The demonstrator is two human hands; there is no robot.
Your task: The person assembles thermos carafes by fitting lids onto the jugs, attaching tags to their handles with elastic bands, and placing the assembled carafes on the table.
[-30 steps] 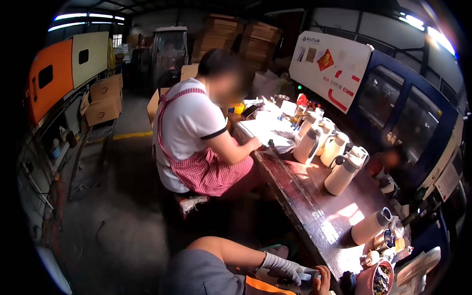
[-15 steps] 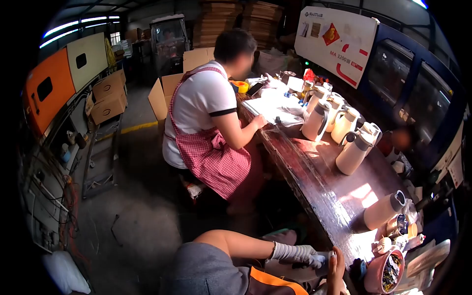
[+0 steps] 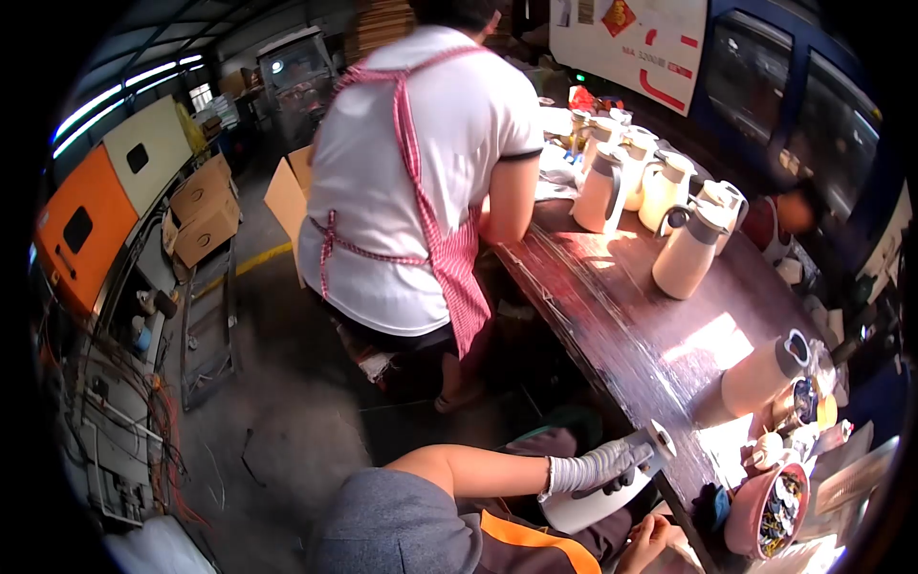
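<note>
My left hand (image 3: 602,469), in a grey-white knit glove, grips a pale jug (image 3: 574,512) with a grey collar. The jug lies tilted over my lap, its mouth towards the table edge. Just below that collar is my bare right hand (image 3: 645,542), fingers curled together and apart from the jug; whatever they may hold is too small to make out. On the dark red table (image 3: 612,335), a beige jug (image 3: 755,378) leans near a pink bucket (image 3: 765,517) of small parts. Farther back, several similar jugs (image 3: 684,253) stand upright.
A person (image 3: 421,182) in a white shirt and red checked apron sits at the table's left side. Another person (image 3: 779,225) is beyond its far edge. Cardboard boxes (image 3: 203,210) lie at left, beside an orange machine (image 3: 86,230). A blue machine (image 3: 755,77) stands behind.
The jug in my left hand has come up into fuller view, its collar now showing. My right hand has moved down, away from the collar. The seated person has turned their back and appears larger.
</note>
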